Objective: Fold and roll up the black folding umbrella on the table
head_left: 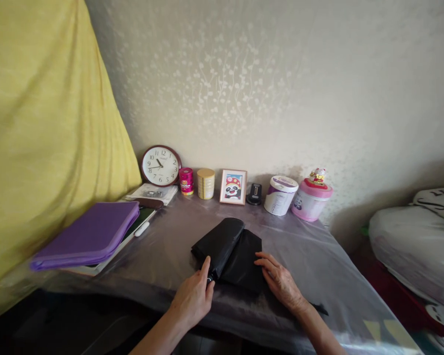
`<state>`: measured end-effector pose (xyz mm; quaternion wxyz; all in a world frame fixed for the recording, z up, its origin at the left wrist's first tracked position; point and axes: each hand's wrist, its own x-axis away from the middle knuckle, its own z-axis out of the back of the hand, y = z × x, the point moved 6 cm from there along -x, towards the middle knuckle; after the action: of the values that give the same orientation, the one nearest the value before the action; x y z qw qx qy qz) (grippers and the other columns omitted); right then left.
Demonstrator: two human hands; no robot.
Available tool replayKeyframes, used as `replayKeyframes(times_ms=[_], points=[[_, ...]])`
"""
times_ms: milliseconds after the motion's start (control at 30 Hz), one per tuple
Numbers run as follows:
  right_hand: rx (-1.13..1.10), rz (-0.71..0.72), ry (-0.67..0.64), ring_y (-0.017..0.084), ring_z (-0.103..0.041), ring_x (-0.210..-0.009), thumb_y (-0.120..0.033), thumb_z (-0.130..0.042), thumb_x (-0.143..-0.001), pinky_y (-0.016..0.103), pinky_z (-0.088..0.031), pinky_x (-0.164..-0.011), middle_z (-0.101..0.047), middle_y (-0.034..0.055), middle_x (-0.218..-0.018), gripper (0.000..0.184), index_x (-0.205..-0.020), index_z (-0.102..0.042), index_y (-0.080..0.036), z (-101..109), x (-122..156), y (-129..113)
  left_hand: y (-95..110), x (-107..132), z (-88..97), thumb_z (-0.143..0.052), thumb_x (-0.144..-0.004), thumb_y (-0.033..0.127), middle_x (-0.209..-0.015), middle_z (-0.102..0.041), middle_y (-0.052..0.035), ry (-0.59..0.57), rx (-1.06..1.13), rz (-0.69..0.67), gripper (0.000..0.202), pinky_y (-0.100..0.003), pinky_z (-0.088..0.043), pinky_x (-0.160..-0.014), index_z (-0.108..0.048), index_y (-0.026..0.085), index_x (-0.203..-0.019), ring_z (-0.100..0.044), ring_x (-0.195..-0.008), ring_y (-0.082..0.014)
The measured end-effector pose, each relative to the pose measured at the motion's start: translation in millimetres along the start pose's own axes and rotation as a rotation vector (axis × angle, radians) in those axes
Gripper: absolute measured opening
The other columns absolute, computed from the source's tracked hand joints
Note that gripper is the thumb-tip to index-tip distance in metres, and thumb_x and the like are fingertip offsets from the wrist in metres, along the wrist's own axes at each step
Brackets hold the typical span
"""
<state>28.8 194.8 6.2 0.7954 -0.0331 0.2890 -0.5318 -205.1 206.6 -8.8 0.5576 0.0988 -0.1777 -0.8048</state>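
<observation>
A black folding umbrella (222, 246) lies on the table in front of me, its cloth partly gathered into a thick fold with one loose flap (246, 259) spread to the right. My left hand (194, 296) is closed around the handle end at the near side, index finger stretched along the cloth. On the flap's right edge rest the fingertips of my right hand (279, 281); these fingers are extended and slightly bent, and the thumb is hidden. A thin black strip (319, 308) pokes out beyond my right wrist.
A purple folder (89, 234) lies on a book at left, beside a yellow curtain (52, 123). Along the wall stand a clock (162, 166), a pink can (186, 181), a yellow can (206, 184), a framed panda picture (233, 187) and two tubs (280, 197). Bags (418, 246) sit at right.
</observation>
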Motion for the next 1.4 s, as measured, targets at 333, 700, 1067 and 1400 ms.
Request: replayKeyframes(times_ms=[333,700,1067,1400], points=[[-0.074,0.035,0.025,0.016,-0.056,-0.099,-0.014,-0.033,-0.087,0.031,-0.048,-0.084,-0.057,0.0061,-0.107,0.027,-0.102,-0.053,-0.023,5.3,-8.9,-2.7,0.5,-0.3,-2.9,-0.027,-0.087,0.03,-0.111,-0.058,-0.0123,0.006,-0.024,-0.001,0.057,-0.027,-0.04,-0.078,-0.013,0.01,-0.138,-0.058,-0.091,-0.0183],[-0.12,0.04,0.066,0.016,-0.056,-0.098,-0.016,-0.035,-0.089,0.031,-0.046,-0.085,-0.057,0.0052,-0.106,0.027,-0.109,-0.05,-0.025,4.7,-15.1,-4.2,4.7,0.3,-3.0,-0.027,-0.087,0.028,-0.108,-0.059,-0.0119,0.0,-0.048,0.011,0.056,-0.027,-0.04,-0.079,-0.013,0.01,-0.138,-0.058,-0.091,-0.0182],[-0.12,0.116,0.175,0.014,-0.053,-0.102,-0.018,-0.032,-0.09,0.028,-0.044,-0.089,-0.055,0.0057,-0.108,0.024,-0.103,-0.053,-0.023,17.3,-61.5,-36.7,9.6,4.4,-4.4,-0.029,-0.087,0.03,-0.108,-0.06,-0.0118,-0.024,-0.015,0.026,0.057,-0.025,-0.04,-0.077,-0.014,0.01,-0.138,-0.059,-0.09,-0.0178],[0.06,0.203,0.159,0.013,-0.052,-0.101,-0.016,-0.035,-0.089,0.024,-0.044,-0.086,-0.052,0.0051,-0.113,0.026,-0.104,-0.055,-0.022,-28.0,-123.7,-74.1,8.2,3.8,-4.1,-0.03,-0.086,0.029,-0.101,-0.062,-0.012,-0.038,-0.023,0.039,0.055,-0.026,-0.04,-0.074,-0.019,0.01,-0.136,-0.06,-0.087,-0.019]])
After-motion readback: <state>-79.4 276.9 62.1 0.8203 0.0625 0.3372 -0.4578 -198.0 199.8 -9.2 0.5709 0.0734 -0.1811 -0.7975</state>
